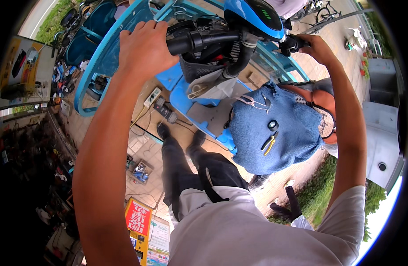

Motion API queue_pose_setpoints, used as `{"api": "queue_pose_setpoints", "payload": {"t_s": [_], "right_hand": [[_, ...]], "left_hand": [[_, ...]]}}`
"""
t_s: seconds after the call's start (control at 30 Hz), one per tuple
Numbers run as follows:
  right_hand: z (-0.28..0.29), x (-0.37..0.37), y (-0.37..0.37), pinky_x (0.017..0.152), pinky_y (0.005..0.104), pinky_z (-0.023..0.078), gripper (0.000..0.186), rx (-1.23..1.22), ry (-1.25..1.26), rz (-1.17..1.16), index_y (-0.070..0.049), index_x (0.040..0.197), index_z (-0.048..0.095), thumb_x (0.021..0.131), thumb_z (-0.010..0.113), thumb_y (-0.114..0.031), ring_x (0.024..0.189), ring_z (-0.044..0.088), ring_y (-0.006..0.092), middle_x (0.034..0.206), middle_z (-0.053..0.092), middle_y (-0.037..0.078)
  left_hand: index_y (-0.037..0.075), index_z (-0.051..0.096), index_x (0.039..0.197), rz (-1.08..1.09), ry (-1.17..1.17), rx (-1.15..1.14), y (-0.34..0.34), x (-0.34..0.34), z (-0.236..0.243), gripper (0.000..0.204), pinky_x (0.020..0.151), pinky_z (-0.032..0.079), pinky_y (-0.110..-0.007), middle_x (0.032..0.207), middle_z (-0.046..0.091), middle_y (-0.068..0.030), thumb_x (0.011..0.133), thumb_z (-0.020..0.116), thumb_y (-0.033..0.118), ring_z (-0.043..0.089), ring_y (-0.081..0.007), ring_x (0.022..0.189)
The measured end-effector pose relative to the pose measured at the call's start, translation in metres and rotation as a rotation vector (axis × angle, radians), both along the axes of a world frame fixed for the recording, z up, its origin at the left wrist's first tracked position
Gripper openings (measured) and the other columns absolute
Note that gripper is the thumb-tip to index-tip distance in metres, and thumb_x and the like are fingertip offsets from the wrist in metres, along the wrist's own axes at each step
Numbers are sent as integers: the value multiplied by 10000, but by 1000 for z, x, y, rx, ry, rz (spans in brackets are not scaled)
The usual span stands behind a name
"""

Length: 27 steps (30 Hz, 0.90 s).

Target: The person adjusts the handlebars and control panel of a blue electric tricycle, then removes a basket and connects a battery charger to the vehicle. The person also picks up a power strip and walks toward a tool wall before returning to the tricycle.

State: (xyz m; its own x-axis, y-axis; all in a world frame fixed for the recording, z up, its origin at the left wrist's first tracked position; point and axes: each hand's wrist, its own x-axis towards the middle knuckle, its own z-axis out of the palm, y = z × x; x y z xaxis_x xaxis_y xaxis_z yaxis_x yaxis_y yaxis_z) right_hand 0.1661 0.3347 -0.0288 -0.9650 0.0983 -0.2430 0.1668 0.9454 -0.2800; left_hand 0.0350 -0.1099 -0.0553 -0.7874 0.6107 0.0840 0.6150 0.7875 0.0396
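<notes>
I stand beside a blue electric scooter and hold its handlebar with both arms stretched out. My left hand is closed round the black left handlebar grip. My right hand is wrapped over the right handlebar grip, which it mostly hides. Between them sits the blue-rimmed dashboard with a lit green display. A black basket hangs below the bar. A blue cloth covers the seat; yellow-handled pliers, a small round black object and a pale cord lie on it.
A blue-framed table stands beyond the scooter. A power strip and a black charger-like box with cables lie near my feet. A small parts box and a red-and-yellow sign are to the left. Another person's legs show at right.
</notes>
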Motion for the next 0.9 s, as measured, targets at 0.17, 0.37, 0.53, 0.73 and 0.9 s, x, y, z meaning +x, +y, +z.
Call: {"api": "queue_pose_setpoints", "payload": {"t_s": [0.17,0.37,0.53,0.73,0.9], "right_hand": [[5,-2,-6,826,327,440,490,-6,-9,15,-17,1168,571,693,688,-37,863,612,246,946,648,168],[4,1,-7,844,322,440,486,-35,1,14,-14,1176,564,702,671,-12,884,607,223,973,647,155],[3,0,-8,830,330,439,469,-23,17,32,-18,1160,571,705,683,-38,868,609,242,960,645,172],[3,1,-4,811,342,447,475,-15,46,32,-37,1156,579,695,691,-51,869,613,275,966,643,176],[3,5,-20,810,380,466,462,160,88,12,-81,1152,590,707,702,-124,921,608,329,977,643,165]], "left_hand": [[194,426,1319,-34,191,78,-7,-2,-18,770,1019,284,-601,1287,468,-66,624,733,322,407,-277,1232],[232,371,1362,-6,120,25,-7,0,-16,821,1048,251,-625,1336,433,-50,635,738,330,364,-271,1276],[238,367,1364,9,96,14,-9,0,-14,827,1053,253,-608,1335,434,-43,633,740,331,371,-273,1269],[222,394,1352,8,57,37,-7,3,-8,817,1054,253,-590,1318,451,-47,618,744,308,382,-271,1259],[209,416,1340,18,12,73,-13,7,-6,820,1055,242,-595,1311,468,-53,597,757,275,380,-265,1266]]}}
